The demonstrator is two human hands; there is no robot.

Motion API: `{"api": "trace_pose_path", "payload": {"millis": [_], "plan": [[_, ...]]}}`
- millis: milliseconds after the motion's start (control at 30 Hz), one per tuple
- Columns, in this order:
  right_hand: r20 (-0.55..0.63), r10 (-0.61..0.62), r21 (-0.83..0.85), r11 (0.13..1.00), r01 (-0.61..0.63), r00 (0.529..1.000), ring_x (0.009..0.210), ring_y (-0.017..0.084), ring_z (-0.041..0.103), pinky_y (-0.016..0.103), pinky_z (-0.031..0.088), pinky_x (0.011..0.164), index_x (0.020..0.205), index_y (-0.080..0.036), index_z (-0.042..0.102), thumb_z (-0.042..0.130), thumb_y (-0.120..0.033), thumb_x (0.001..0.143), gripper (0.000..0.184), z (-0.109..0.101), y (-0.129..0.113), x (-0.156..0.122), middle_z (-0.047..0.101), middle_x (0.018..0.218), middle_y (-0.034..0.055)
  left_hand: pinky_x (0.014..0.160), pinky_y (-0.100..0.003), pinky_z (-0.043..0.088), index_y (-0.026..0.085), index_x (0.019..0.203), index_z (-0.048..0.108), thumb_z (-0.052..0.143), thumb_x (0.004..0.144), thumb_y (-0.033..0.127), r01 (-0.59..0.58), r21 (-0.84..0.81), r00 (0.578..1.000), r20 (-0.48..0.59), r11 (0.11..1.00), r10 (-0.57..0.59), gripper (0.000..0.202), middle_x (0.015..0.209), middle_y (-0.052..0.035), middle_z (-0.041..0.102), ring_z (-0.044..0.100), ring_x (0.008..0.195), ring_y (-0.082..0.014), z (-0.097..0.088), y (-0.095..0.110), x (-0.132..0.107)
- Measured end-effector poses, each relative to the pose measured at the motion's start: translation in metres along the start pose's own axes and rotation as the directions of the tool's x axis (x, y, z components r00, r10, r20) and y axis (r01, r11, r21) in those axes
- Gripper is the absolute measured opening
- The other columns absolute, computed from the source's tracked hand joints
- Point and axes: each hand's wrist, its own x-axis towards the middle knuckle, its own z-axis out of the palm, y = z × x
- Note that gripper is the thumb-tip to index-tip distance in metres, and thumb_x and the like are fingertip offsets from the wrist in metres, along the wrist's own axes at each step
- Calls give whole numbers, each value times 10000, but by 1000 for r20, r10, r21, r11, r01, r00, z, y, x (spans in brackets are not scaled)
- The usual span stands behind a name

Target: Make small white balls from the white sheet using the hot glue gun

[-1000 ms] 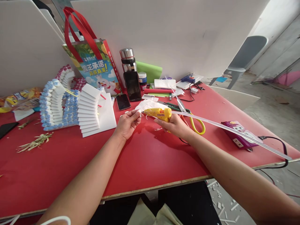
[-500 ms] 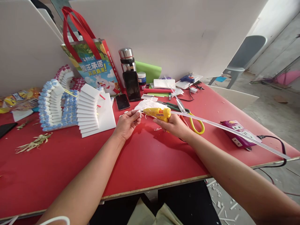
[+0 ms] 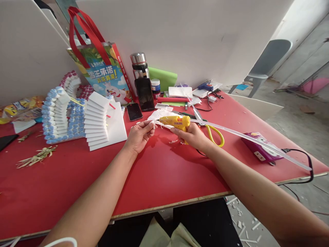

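Observation:
My right hand (image 3: 191, 134) is wrapped round the handle of a yellow hot glue gun (image 3: 176, 120), its nozzle pointing left. A long clear glue stick (image 3: 239, 137) runs out of the gun's back toward the right table edge. My left hand (image 3: 141, 134) pinches a small white piece (image 3: 154, 124) between thumb and fingertips, just left of the nozzle; its exact kind is too small to tell. Under and behind the nozzle lies a crumpled white sheet (image 3: 162, 114). Scissors with a yellow handle (image 3: 216, 135) rest beyond my right hand.
Left on the red table (image 3: 159, 181) stand a stepped white foam model (image 3: 96, 125) and a blue-and-white one (image 3: 55, 115). Behind are a carrier bag (image 3: 108, 73), a steel flask (image 3: 138, 61) and phones (image 3: 134, 112). A purple power strip (image 3: 262, 147) lies right, its cord crossing the edge.
The glue gun has drawn slightly right, away from the white piece, and its glue stick has shifted with it. My left hand is nearly still.

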Motion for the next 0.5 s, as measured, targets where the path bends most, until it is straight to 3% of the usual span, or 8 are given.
{"api": "trace_pose_path", "payload": {"millis": [233, 500], "plan": [[38, 36, -6, 999, -36, 999, 497, 106, 451, 284, 364, 541, 564, -181, 522, 649, -625, 883, 562, -3, 2, 0, 520, 514, -6, 552, -157, 458, 103, 861, 764, 929, 657, 253, 3, 15, 1000, 10, 1000, -3, 302, 763, -49, 703, 562, 580, -45, -1, 0, 0], [-7, 27, -13, 1000, -27, 1000, 491, 102, 442, 272, 350, 522, 586, -179, 530, 632, -648, 884, 566, -3, 1, 0, 533, 516, -5, 557, -167, 458, 107, 859, 757, 924, 665, 250, 14, 14, 1000, 24, 1000, -14, 293, 764, -52, 707, 564, 579, -48, -1, 0, -1]]}}
